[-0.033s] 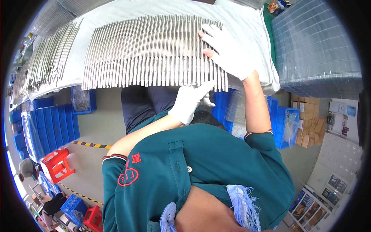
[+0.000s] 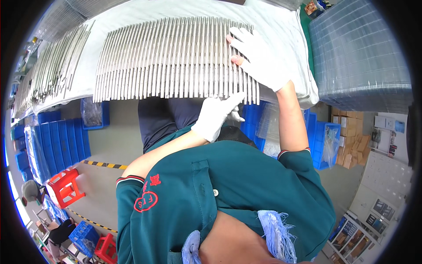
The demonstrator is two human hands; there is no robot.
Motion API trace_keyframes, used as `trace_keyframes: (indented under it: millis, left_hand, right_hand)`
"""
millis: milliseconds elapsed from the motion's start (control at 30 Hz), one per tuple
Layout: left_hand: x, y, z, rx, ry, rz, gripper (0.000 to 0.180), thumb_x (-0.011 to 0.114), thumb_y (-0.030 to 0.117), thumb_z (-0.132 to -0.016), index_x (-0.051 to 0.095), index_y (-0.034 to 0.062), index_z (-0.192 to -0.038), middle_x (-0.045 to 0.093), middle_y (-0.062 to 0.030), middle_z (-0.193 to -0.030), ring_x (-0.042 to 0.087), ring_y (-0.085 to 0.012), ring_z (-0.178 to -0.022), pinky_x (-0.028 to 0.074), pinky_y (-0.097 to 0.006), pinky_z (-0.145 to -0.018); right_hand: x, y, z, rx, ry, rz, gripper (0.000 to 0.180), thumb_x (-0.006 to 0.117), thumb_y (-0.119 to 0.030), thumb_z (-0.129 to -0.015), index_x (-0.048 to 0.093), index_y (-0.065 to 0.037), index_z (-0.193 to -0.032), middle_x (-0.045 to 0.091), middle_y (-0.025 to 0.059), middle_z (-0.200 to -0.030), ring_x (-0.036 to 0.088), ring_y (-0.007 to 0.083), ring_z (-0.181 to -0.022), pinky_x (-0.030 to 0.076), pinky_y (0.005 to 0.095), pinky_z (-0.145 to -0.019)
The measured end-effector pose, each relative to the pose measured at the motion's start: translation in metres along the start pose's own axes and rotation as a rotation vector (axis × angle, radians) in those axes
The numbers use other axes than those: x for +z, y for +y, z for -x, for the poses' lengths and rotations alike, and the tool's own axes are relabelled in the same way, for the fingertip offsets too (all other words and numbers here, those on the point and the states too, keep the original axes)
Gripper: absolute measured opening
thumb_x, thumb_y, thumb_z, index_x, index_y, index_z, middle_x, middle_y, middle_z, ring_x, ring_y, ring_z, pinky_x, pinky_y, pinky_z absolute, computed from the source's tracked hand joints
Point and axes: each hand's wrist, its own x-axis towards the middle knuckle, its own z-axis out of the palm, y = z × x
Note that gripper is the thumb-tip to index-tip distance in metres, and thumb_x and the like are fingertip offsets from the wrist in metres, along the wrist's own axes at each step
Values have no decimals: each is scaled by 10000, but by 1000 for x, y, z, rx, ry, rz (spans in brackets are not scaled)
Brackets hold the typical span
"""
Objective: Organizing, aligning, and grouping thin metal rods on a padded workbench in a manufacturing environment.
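A wide row of slim silver metal rods (image 2: 167, 57) lies side by side on the white-covered table, the near ends reaching the front edge. My right hand (image 2: 263, 59), in a white glove with bare thumb and finger tips, rests flat with spread fingers over the row's right end. At the near ends of the rods, my left hand (image 2: 213, 116), also gloved in white, has one digit stretched along the ends toward the right. Its other fingers show partly below, apart from that digit. I see nothing held in either hand.
A second, looser batch of metal rods (image 2: 61, 61) lies on the table's left part. Stacked clear plastic trays (image 2: 358, 53) stand at the right. Blue bins (image 2: 61, 143), a red stool (image 2: 66, 188) and cardboard boxes (image 2: 351, 147) are on the floor around me.
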Motion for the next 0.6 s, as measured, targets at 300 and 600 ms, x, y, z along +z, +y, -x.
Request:
trace_keyframes:
  millis: [300,600]
  left_hand:
    - [-9,1,-3,31,37,-54,219,691,242,-880,614,38,-873,540,-11,-628,533,-87,-504,535,-286,-562]
    - [-11,3,2,20,49,-80,230,730,216,-838,646,2,-829,568,-29,-663,544,-98,-530,478,-250,-488]
  right_hand:
    - [-3,-4,-1,16,-20,17,516,509,-428,-933,518,-125,-1351,454,115,-1430,412,299,-1318,298,400,-1111]
    - [-1,-1,0,8,7,-11,496,522,-448,-926,541,-177,-1341,462,102,-1426,438,315,-1290,326,407,-1094]
